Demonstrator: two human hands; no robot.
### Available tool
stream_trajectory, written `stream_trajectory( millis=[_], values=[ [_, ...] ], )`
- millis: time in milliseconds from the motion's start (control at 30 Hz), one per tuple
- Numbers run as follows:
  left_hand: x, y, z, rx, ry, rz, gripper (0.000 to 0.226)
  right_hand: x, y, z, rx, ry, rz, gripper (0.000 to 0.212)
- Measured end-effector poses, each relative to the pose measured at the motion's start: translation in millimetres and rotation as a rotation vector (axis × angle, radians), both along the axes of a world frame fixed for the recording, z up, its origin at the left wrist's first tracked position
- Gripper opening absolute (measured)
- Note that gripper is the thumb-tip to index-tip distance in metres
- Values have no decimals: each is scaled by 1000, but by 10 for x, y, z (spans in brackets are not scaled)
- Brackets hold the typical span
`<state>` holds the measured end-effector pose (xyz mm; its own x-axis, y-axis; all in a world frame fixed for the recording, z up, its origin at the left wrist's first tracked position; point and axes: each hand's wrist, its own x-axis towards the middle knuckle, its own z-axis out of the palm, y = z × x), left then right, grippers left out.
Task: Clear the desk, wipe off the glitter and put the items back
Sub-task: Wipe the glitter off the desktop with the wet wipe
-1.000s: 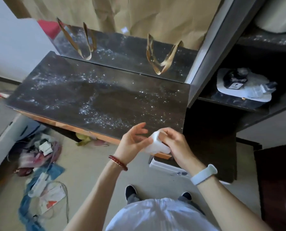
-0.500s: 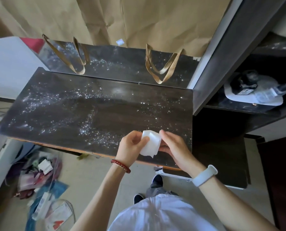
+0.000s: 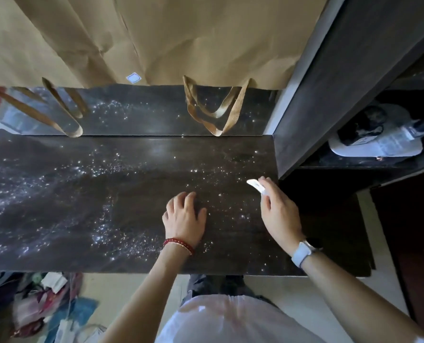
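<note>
The dark desk top is strewn with silver glitter, thickest at the left and front middle. My left hand rests palm down on the desk near the middle, fingers slightly spread, holding nothing. My right hand is over the desk's right end and pinches a small folded white wipe between thumb and fingers, close to the surface. A raised back ledge also carries glitter.
Brown paper bags hang behind the ledge, their handles dangling onto it. A dark shelf unit stands at the right with a white plate of items. Cleared items lie piled on the floor at the lower left.
My hands have parted: the left let go of the wipe and came down flat on the desk, while the right carried the wipe out to the desk's right end. My view moved closer over the desk.
</note>
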<state>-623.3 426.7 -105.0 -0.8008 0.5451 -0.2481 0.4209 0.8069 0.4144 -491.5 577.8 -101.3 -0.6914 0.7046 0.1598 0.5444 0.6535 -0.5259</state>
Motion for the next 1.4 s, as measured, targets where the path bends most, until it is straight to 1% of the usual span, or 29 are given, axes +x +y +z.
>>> stream_trajectory(
  millis=[67, 167, 233, 300, 367, 433, 500, 567, 600, 633, 667, 700, 733, 767, 800, 833, 867, 933, 967, 1033, 1067, 1133, 1167, 1200, 1233, 1300, 1367, 1400],
  values=[
    [-180, -23, -155, -81, 48, -77, 55, 63, -56, -214, 40, -140, 120, 44],
    [-410, -85, -367, -180, 115, -290, 65, 278, -292, -456, 3, -326, 359, 45],
    [-536, -126, -455, -168, 158, -408, 68, 327, -385, -514, -11, -400, 405, 51],
    [-618, -164, -522, -166, 204, -477, 68, 160, -331, -488, 27, -409, 360, 55],
    [-650, -202, -558, -181, 239, -507, 68, -158, -156, -517, 21, -431, 264, 58],
    [-658, -213, -579, -188, 242, -518, 68, -572, 130, -589, 0, -456, 133, 62],
    [-663, -216, -584, -183, 248, -526, 68, -976, 464, -608, -100, -465, -46, 68],
    [-675, -217, -583, -178, 253, -527, 68, -1283, 692, -587, -158, -477, -199, 64],
    [-678, -217, -581, -176, 250, -529, 68, -1369, 659, -551, -139, -452, -209, 61],
    [-677, -217, -580, -172, 246, -534, 67, -1386, 536, -514, -97, -410, -140, 61],
    [-674, -215, -575, -167, 243, -534, 67, -1342, 339, -490, -52, -386, 10, 60],
    [-674, -211, -570, -162, 244, -531, 67, -1235, 96, -481, -31, -387, 172, 59],
    [-676, -203, -567, -158, 246, -528, 67, -1077, -97, -481, -24, -397, 287, 59],
    [-674, -199, -564, -157, 247, -528, 67, -932, -163, -474, -13, -408, 350, 58],
    [-673, -198, -562, -157, 247, -528, 67, -832, -103, -494, -2, -412, 333, 58],
    [-674, -201, -560, -158, 247, -529, 67, -777, 39, -553, 8, -426, 261, 57],
    [-677, -205, -560, -161, 248, -531, 67, -777, 220, -580, 20, -445, 161, 57],
    [-682, -208, -564, -169, 250, -528, 67, -941, 564, -616, -8, -448, -14, 66],
    [-683, -206, -565, -173, 251, -527, 67, -1080, 656, -628, -62, -445, -97, 65],
    [-678, -202, -565, -173, 255, -526, 67, -1377, 597, -614, -140, -409, -211, 53],
    [-674, -203, -566, -172, 258, -526, 66, -1465, 492, -592, -138, -368, -190, 53],
    [-668, -202, -569, -168, 261, -524, 67, -1477, 261, -539, -56, -316, 6, 53],
    [-666, -203, -571, -166, 264, -520, 67, -1423, 206, -559, -6, -335, 120, 52],
    [-660, -204, -574, -164, 268, -518, 67, -1364, 212, -570, 37, -373, 183, 52],
    [-655, -202, -577, -164, 273, -518, 67, -1326, 277, -599, 68, -410, 175, 53],
    [-647, -203, -582, -162, 282, -524, 67, -1290, 450, -597, 85, -466, 0, 56],
    [-653, -199, -585, -163, 279, -523, 67, -1262, 600, -564, 52, -498, -168, 61],
    [-654, -196, -582, -165, 279, -521, 67, -1252, 655, -555, 25, -518, -218, 62]
  ],
)
